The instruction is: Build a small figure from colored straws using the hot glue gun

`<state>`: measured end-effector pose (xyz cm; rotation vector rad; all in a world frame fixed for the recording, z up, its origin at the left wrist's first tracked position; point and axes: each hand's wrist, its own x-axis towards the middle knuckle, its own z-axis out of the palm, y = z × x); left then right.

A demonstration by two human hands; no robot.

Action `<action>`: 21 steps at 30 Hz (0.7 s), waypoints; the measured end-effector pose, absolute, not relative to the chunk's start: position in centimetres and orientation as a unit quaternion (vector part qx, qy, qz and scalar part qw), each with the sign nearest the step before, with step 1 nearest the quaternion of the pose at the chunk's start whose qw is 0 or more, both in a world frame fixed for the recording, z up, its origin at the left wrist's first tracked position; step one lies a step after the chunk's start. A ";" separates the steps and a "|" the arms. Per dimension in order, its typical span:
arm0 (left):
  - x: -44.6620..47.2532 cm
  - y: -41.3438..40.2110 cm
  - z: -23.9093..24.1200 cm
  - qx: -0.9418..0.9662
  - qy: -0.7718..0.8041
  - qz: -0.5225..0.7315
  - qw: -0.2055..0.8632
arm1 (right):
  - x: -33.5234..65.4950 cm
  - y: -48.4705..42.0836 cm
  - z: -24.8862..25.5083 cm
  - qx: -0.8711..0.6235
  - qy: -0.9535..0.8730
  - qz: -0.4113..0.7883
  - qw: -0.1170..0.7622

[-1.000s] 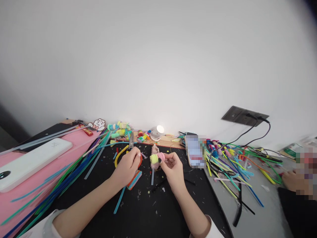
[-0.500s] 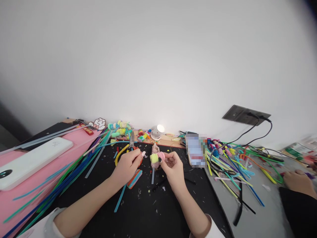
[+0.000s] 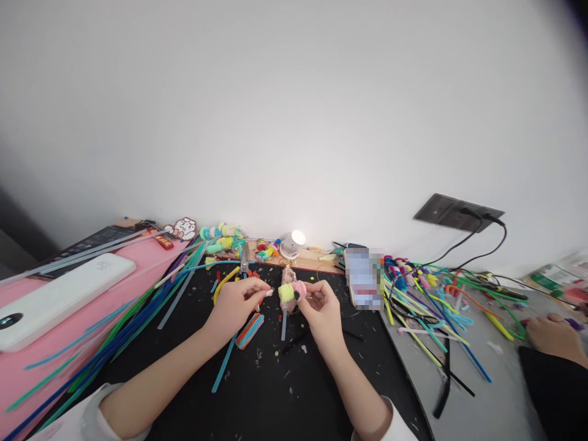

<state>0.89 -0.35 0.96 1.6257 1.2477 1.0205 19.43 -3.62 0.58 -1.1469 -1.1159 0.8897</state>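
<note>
My right hand (image 3: 324, 312) pinches a small rolled pipe-cleaner piece (image 3: 286, 293), fuzzy yellow at one end and pink at the other, with a dark spot near my thumb. To its left, my left hand (image 3: 236, 303) is closed in a pinch. A whitish speck shows at its fingertips, too small to name. Just behind the rolled piece lies a pinkish tool (image 3: 288, 274), perhaps a glue gun, mostly hidden, with a translucent stick (image 3: 283, 326) pointing towards me. Below my left hand are short orange and blue pipe-cleaner lengths (image 3: 250, 331).
Scissors (image 3: 245, 257) and a lit lamp (image 3: 293, 245) stand at the back. A phone (image 3: 364, 278) is right; a white power bank (image 3: 68, 300) and long pipe cleaners (image 3: 133, 318) are left. Another person's hand (image 3: 554, 337) is far right.
My left fingers have shifted slightly and tilted down, and a whitish speck now shows at their tips. My right hand and the rolled piece stay nearly in place.
</note>
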 end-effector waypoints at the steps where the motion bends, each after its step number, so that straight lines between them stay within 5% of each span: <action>1: 0.9 -0.4 1.0 0.644 0.498 0.407 0.413 | 19.4 -3.6 0.6 -0.497 -0.483 0.386 0.609; 21: 0.6 -0.2 0.7 0.655 0.508 0.399 0.392 | 19.3 -3.7 0.9 -0.486 -0.483 0.399 0.610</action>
